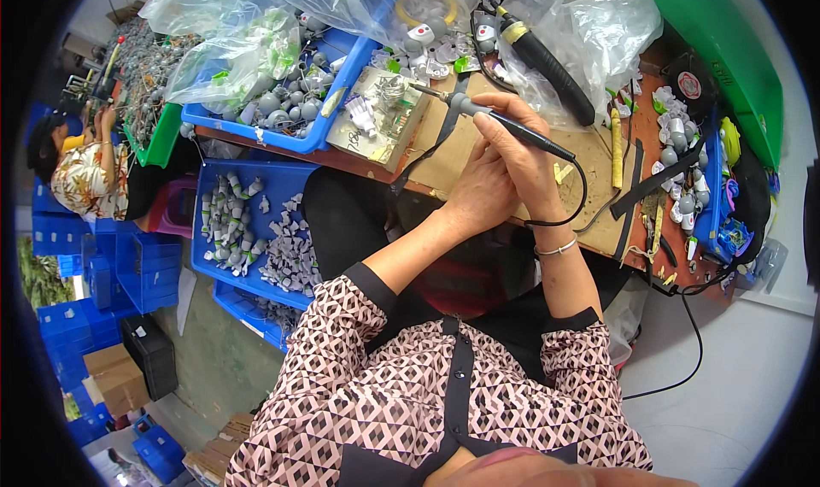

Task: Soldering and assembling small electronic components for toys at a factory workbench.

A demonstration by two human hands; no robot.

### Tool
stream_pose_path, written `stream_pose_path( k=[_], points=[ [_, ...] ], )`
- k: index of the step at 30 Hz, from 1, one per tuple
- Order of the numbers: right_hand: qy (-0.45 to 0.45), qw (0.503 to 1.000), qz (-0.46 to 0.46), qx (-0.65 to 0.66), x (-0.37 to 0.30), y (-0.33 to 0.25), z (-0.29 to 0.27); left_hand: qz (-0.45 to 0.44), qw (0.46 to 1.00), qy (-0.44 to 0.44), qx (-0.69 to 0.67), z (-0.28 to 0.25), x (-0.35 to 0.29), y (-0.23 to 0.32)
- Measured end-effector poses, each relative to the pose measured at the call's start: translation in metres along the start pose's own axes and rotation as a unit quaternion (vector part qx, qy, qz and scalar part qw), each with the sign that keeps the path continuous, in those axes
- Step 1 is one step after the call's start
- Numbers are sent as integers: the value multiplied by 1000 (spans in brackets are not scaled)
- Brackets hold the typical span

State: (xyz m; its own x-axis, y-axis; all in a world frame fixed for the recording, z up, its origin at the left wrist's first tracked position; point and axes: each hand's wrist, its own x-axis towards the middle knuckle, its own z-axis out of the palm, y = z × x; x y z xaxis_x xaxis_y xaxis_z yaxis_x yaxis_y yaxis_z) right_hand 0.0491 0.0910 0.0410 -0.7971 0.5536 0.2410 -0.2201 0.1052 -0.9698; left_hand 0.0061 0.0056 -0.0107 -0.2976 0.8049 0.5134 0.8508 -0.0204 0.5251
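My right hand (525, 154) grips a soldering iron (512, 126) by its dark handle, with the metal tip aimed left toward a pale box (376, 120). A tangle of thin wire and a small white plastic part (362, 116) sit on that box. My left hand (485, 198) is closed just below and against the right one. Its fingertips are mostly covered, so what they hold is hidden. Both hands are above a tan work board (444, 158) on the table.
A blue tray (316, 141) of grey round parts stands behind on the left. A lower blue tray (201, 239) holds white and grey pieces. A black tool with a thick handle (551, 68) lies among plastic bags (598, 26). Another person (90, 171) works at far left.
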Motion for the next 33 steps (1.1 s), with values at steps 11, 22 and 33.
stream_pose_path(
  k=[11, 22, 33],
  points=[
    [-2, 999, 32, 30, -4, 3, -3, -3, 1000, -16, -15, -1, -2, 4],
    [125, 992, -18, -25, -70, -44, -53, 65, 997, 4, 47, -3, -4, -6],
    [130, 942, -24, -308, -169, -44, -91, 69, 997, 3, 41, 3, -2, -2]
  ],
)
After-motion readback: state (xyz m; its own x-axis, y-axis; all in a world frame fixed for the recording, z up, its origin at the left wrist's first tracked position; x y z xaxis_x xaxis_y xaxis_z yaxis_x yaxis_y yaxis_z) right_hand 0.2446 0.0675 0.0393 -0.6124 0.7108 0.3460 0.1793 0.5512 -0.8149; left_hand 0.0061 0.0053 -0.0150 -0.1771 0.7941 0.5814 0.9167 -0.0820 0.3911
